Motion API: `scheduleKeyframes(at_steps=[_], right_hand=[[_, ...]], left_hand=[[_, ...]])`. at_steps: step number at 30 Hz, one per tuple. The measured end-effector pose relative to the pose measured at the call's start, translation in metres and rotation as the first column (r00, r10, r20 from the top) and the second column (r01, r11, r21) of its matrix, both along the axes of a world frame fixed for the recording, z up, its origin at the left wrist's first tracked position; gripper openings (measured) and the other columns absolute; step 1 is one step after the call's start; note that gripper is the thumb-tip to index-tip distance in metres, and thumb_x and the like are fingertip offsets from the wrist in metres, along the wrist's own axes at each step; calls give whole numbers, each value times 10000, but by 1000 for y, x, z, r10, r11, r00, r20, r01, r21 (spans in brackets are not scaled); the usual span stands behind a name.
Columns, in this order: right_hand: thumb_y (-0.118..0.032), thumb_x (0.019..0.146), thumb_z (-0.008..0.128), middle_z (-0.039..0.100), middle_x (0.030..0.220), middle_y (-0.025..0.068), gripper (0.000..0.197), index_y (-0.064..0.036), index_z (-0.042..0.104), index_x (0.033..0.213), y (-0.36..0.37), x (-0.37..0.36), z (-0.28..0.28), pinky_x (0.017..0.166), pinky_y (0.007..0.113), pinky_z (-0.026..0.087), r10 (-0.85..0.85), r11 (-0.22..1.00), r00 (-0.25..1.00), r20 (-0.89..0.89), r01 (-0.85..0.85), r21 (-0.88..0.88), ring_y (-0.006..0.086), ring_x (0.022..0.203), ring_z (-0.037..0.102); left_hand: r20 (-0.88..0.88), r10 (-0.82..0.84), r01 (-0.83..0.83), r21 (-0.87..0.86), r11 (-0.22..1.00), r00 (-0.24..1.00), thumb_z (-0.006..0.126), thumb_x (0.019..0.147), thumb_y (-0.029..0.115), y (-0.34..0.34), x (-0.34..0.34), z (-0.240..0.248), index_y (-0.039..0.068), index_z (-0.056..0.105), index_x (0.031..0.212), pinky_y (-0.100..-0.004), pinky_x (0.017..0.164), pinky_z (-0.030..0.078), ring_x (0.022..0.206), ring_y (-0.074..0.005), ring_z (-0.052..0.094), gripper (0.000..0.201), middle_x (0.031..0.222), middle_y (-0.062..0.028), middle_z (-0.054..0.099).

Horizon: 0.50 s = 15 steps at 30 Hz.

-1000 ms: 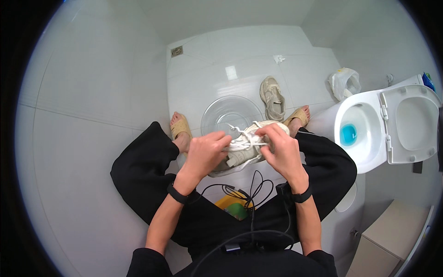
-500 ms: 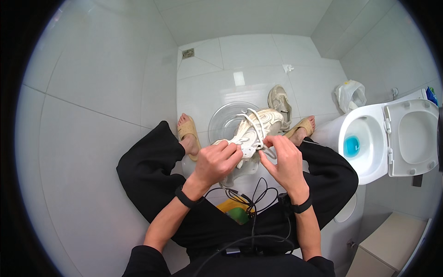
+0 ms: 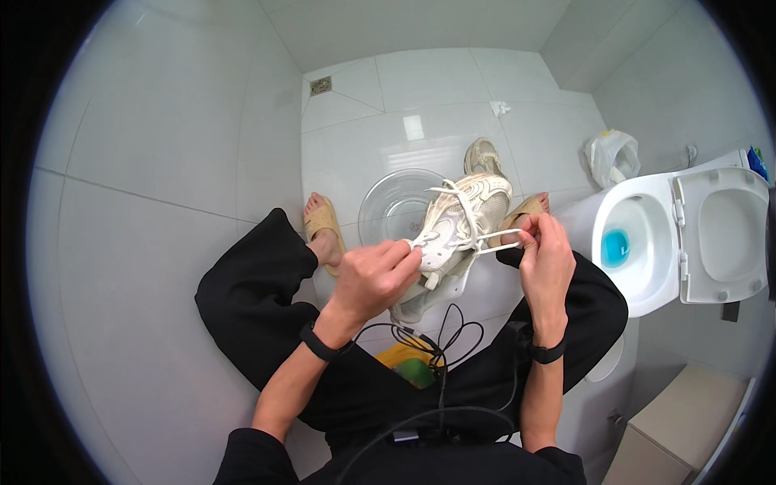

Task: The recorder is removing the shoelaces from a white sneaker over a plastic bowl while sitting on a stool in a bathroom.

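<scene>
The clearest change is in the right hand (image 3: 546, 255): half a second ago its fingers were working close against the pale shoe (image 3: 461, 214), and now they have gone out to the person's right, taking a length of white lace (image 3: 499, 248) with them. Two strands run nearly straight from the middle of the lacing to the pinch of thumb and fingers, so the lace appears to be under some pull, and slack seems to be coming out of the lacing rather than going in. How the far ends run under the other crossings is hard to make out. The left hand (image 3: 373, 279) has hardly shifted; its fingers are closed on the near end of the shoe, which seems to steady it against the tug. The shoe itself has swung round since a second ago, when it lay more crosswise between the hands; its far end now points away and to the right, with the laced top facing up. It is held between the person's knees, overlapping the right side of the clear basin (image 3: 388, 206) in this view; whether it touches the rim cannot be told. It also hides part of the second shoe (image 3: 482, 156), which rests on the tiled floor (image 3: 347, 149) beyond. The basin and the second shoe look to have stayed put, so the change is confined to the held shoe, its lace and the right hand.
</scene>
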State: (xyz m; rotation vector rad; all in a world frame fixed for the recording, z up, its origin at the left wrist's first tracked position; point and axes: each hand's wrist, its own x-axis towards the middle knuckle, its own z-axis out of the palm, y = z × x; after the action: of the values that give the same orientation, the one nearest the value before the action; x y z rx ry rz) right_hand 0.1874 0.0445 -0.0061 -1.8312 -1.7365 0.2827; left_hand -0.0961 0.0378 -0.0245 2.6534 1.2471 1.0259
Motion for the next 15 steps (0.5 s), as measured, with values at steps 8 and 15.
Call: scheduleKeyframes(at_steps=[8, 15], right_hand=[[20, 913, 762, 683, 1185, 130, 278, -53, 702, 1174, -2, -24, 2, 929, 462, 552, 409, 909, 912, -26, -404, 106, 362, 1083, 677], [-6, 873, 782, 704, 1041, 84, 234, -50, 721, 1094, -6, -35, 0, 883, 423, 548, 541, 831, 841, 21, -539, 138, 309, 1009, 676]], left_hand=[[-97, -50, 57, 76, 995, 994, 867, 755, 77, -4, -3, -1, 57, 776, 988, -321, 575, 547, 706, -181, 699, 251, 832, -5, 684], [-139, -72, 80, 52, 995, 988, 847, 766, 76, -5, -1, -6, 61, 780, 1004, -308, 595, 552, 726, -170, 702, 247, 829, 2, 691]])
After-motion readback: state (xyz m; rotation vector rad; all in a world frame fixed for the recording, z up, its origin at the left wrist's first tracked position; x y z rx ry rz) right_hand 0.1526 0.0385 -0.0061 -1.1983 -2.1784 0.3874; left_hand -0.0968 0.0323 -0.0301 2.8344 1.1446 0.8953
